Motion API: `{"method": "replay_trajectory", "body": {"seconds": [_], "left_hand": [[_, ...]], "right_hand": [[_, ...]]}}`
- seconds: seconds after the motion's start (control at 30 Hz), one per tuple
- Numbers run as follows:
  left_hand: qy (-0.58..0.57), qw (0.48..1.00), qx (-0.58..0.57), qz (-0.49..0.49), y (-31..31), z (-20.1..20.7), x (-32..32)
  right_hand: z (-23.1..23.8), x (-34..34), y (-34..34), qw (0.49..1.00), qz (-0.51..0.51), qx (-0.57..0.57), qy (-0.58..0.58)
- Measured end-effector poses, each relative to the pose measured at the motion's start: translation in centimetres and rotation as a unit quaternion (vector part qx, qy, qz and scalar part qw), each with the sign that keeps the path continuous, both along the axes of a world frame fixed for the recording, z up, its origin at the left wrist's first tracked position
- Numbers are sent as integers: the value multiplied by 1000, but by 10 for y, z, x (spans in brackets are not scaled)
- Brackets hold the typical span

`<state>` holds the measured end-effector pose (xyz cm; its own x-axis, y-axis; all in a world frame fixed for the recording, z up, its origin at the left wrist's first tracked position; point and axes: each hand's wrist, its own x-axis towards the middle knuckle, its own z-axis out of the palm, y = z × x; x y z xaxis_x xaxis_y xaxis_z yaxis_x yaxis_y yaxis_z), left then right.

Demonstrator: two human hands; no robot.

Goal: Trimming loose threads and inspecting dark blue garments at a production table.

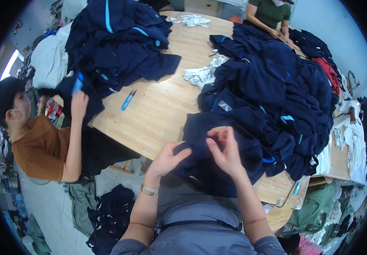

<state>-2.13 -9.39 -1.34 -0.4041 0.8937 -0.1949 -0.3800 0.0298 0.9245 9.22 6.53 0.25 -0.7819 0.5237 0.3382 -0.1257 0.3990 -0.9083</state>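
Note:
My left hand (170, 159) pinches the edge of a navy garment (223, 117) between thumb and fingers, at the table's near edge. The cloth spreads over the wood and hangs down in front of me. Just right of it, above the same garment, is my right hand (226, 151), its fingers curled in toward the palm. A bit of red shows among those fingers; what it belongs to is hidden. Blue-handled thread snips (127, 100) lie on the wooden table (158, 114), apart from both hands.
Navy garments with light-blue trim form a large heap (272, 80) on the right and another pile (119, 46) at far left. White scraps (204, 72) lie between. A co-worker in brown (43, 148) works at left; another in green (268, 15) sits at the far right. Clothes (113, 212) cover the floor.

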Motion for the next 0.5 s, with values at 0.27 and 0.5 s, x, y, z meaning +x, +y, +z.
{"method": "replay_trajectory", "body": {"seconds": [0.27, 0.5], "left_hand": [[10, 1000, -5, -1, 9, 8, 5], [92, 995, 6, -37, 13, 20, 7]], "right_hand": [[-47, -20, 9, 992, -58, -107, -7], [11, -1, -16, 999, -47, -14, 16]]}}
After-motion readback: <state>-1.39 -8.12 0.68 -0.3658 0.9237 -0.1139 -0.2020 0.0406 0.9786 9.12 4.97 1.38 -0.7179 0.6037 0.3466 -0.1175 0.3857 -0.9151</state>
